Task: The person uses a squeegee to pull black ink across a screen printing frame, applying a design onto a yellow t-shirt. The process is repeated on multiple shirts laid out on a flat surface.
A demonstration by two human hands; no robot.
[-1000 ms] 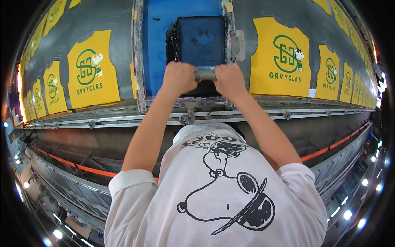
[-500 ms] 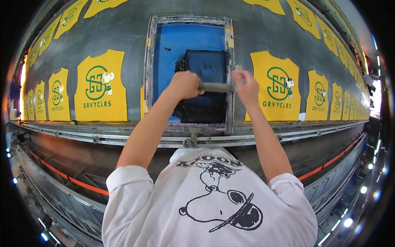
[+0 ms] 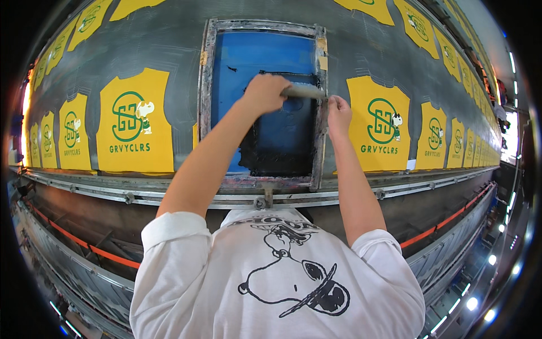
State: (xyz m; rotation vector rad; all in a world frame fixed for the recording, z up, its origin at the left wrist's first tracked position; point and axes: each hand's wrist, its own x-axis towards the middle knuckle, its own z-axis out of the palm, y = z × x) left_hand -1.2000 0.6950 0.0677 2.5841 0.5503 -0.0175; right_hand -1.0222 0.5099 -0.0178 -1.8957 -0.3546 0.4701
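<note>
A metal-framed printing screen (image 3: 204, 90) with blue mesh and black ink lies on the long grey table. My left hand (image 3: 264, 93) is closed around the grey handle of a squeegee (image 3: 304, 91) over the middle of the mesh. My right hand (image 3: 339, 110) rests on the screen's right frame rail, just below the handle's end, fingers curled on the rail. The squeegee's blade is hidden behind my left hand.
Yellow sleeveless garment panels with green and black prints lie in a row on the table, one left (image 3: 134, 121) and one right (image 3: 379, 124) of the screen, with more toward both ends. A metal rail (image 3: 169, 195) runs along the table's near edge, with an orange line (image 3: 84, 246) below.
The squeegee has travelled away from me, from the near end of the mesh to its middle. My right hand has come off the handle and onto the frame's right rail.
</note>
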